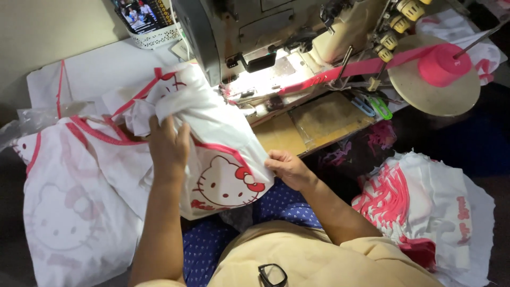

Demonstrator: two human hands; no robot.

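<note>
While the head view looks straight down, both hands are on a white garment [223,143] with pink trim and a cartoon cat print, held over the lap in front of the sewing machine [255,37]. Left hand [169,146] is closed on a bunched fold near the garment's top edge, fingers curled into the cloth. Right hand [287,167] pinches the garment's lower right corner, thumb on top. Garment's upper end reaches up to the lit needle area of the machine, touching the bench [313,119] edge.

Pink tape [340,72] runs from a pink spool [443,65] on a round plate [451,98] at the right, across to the machine head. Green snips [380,106] lie on the bench just beside the plate. A pile of similar white pieces [69,196] with the same faint print sits left of the left arm. Another stack [425,207] of white and pink pieces sits low right, well apart from the hands. Glasses [272,275] hang at the shirt collar, bottom centre. A phone [143,13] stands in a white holder top left, behind the machine.
</note>
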